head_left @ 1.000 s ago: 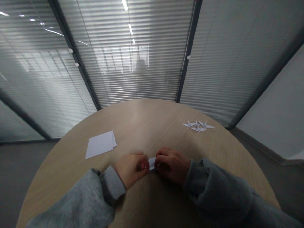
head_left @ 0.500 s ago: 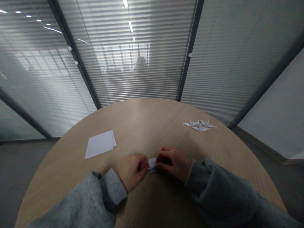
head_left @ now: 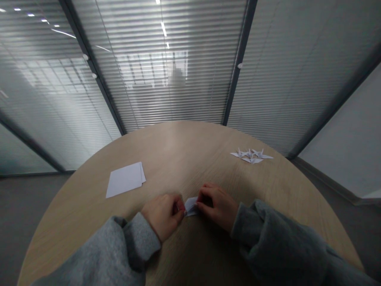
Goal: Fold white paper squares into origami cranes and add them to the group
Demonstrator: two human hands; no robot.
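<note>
Fingers (head_left: 178, 208): left hand (head_left: 160, 212) and right hand (head_left: 216, 208) closed on folded white paper (head_left: 191, 206)
Paper: small, creased, angular
Table (head_left: 184, 151): round, pale wood; white paper sheets (head_left: 124, 179) left, paper cranes (head_left: 251, 155) near far-right edge
Room: glass partitions (head_left: 166, 87) with blinds

Round wood table (head_left: 190, 151); paper stack (head_left: 125, 179); probably origami cranes (head_left: 251, 155).
</note>
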